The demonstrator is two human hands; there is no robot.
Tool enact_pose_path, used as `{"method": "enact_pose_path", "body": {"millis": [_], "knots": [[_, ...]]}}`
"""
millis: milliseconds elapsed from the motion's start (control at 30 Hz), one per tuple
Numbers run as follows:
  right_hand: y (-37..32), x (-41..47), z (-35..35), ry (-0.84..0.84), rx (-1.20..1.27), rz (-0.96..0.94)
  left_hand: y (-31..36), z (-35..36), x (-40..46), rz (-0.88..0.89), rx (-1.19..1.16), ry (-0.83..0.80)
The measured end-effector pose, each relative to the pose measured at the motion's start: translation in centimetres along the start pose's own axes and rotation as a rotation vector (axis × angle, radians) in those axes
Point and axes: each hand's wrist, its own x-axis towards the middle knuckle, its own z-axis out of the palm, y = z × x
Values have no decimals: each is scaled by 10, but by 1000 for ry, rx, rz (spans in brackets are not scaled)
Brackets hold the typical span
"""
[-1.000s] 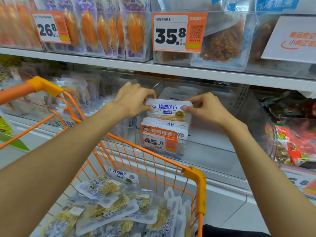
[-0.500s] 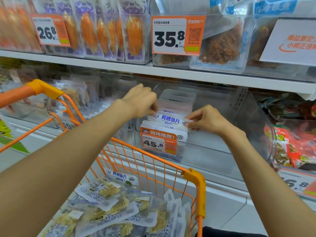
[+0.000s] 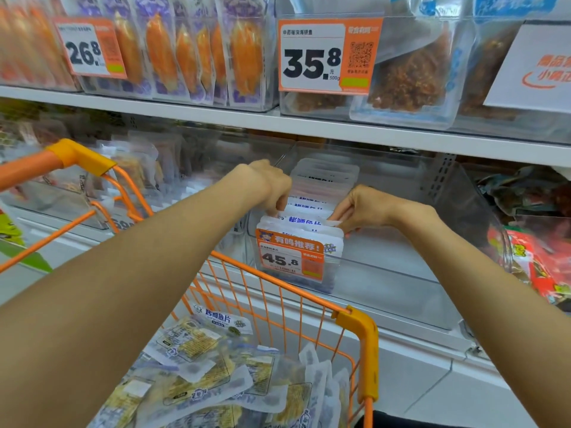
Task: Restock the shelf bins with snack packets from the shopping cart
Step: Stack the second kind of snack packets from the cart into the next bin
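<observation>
white blue-lettered snack packets [image 3: 304, 222] stand filed in the clear plastic bin [image 3: 386, 267] mid-frame, left hand [image 3: 272, 188] and right hand [image 3: 360, 208] pinching one's edges. many more wait in the orange wire cart [image 3: 355, 329] below, so plenty is left.

Both my arms are bare from the lower edge of the frame all the way to the wrists, with no sleeve, cuff or glove showing on either one. My left hand [image 3: 272, 186] and my right hand [image 3: 361, 208], near the middle of the frame, carry no ring, watch, strap or bracelet that I can see, and their nails are mostly turned away from view. The only clothing of mine in sight is a small dark patch of fabric [image 3: 398, 420] at the bottom edge, right of centre, too little of it showing to tell what garment it is.
</observation>
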Motion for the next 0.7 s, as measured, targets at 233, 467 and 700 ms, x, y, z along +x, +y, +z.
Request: {"method": "enact_pose_path", "body": {"millis": [233, 467, 700], "knots": [[12, -8, -8, 33, 153, -11, -6, 2, -1, -11, -5, 21], [17, -5, 6, 213, -11, -57, -5, 9, -8, -11, -68, 166], [14, -5, 8, 166, -35, -19, 3, 9, 1, -22, -22, 81]]}}
